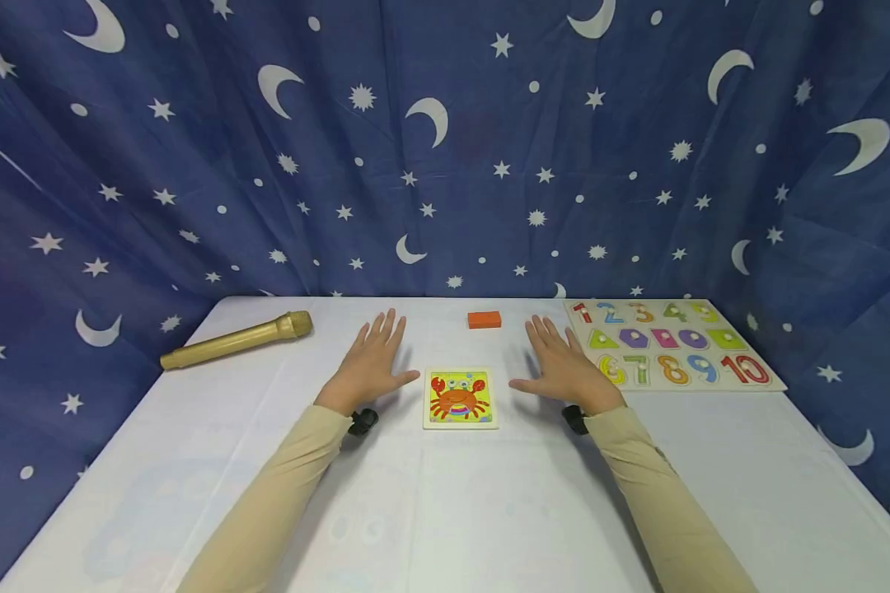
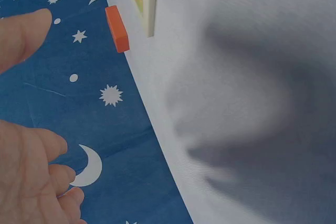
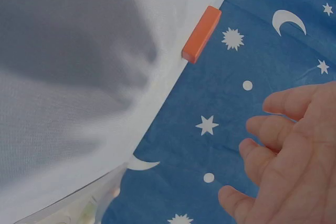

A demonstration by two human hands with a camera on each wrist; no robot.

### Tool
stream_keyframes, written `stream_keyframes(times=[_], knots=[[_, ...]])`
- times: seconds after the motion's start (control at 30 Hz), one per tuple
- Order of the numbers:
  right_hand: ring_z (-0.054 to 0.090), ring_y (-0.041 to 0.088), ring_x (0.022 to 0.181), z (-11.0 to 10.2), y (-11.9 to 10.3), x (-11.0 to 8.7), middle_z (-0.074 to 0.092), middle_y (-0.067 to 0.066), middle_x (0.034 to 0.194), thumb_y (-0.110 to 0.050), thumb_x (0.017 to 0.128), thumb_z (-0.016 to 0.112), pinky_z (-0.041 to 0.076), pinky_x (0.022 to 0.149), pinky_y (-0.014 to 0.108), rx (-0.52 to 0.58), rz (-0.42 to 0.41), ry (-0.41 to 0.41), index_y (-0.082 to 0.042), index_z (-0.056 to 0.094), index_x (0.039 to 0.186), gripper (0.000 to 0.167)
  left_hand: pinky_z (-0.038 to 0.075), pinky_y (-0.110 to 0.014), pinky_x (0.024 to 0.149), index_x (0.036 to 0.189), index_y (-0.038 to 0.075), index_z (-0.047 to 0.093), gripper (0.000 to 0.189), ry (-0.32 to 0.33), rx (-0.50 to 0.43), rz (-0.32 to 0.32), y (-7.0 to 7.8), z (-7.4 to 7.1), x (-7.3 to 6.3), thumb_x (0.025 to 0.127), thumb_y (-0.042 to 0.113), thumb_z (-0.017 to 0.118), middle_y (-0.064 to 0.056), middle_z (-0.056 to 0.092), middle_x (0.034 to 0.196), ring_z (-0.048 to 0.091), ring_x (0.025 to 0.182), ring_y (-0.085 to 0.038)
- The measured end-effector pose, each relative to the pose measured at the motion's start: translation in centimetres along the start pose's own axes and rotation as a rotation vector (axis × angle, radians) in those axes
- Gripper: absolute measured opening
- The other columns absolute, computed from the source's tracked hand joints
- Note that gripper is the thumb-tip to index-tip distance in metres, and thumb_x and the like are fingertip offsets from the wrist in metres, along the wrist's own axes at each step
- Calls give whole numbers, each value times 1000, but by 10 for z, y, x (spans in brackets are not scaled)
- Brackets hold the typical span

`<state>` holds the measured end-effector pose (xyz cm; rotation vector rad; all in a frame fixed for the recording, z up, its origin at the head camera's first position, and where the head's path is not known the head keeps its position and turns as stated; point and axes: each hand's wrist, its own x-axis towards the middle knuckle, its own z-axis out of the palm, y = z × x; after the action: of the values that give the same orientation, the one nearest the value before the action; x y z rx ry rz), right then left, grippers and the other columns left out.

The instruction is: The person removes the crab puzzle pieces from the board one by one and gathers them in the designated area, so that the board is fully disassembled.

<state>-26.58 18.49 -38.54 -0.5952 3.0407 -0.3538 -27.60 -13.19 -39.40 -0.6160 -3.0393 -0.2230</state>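
Note:
A small square crab puzzle (image 1: 460, 401) lies flat on the white table, between the two hands. Left of it the left hand (image 1: 369, 362) hovers with fingers spread and thumb pointing toward the puzzle. On the other side the right hand (image 1: 564, 367) is held the same way, palm down, near the number board. Neither hand holds anything; both cast shadows on the cloth. Beyond the puzzle, near the table's back edge, sits an orange block (image 1: 484, 319), which also shows in the left wrist view (image 2: 117, 29) and the right wrist view (image 3: 201, 34).
A gold microphone (image 1: 237, 341) lies slanted at the back left. At the back right is a wooden board (image 1: 667, 346) with number and shape pieces. A blue curtain (image 1: 445, 206) with moons and stars hangs behind the white table (image 1: 452, 511).

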Motion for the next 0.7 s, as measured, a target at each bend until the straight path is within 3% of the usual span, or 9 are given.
stream_keyframes(times=[0.2, 0.53, 0.7], knots=[[6, 36, 146, 2, 0, -2, 11, 20, 157, -54, 81, 63, 2, 116, 56, 5, -7, 11, 2, 12, 149, 102, 6, -48, 119, 150, 2, 9, 91, -20, 18, 11, -1, 1, -2, 89, 52, 54, -18, 4, 158, 4, 147, -33], [8, 35, 146, 10, 3, -7, 12, 18, 157, -57, 80, 63, 4, 116, 57, -15, -44, 0, 1, 13, 149, 103, 6, -47, 119, 150, 2, 12, 92, -87, 61, 87, 5, 2, -6, 88, 55, 54, -16, 4, 158, 5, 147, -31], [10, 35, 145, 12, 3, -7, 13, 19, 156, -57, 79, 63, 7, 115, 58, -28, -83, 17, 3, 15, 148, 104, 7, -47, 119, 150, 3, 13, 93, -81, 59, 129, 10, 2, -6, 87, 58, 54, -15, 6, 158, 6, 147, -31]])
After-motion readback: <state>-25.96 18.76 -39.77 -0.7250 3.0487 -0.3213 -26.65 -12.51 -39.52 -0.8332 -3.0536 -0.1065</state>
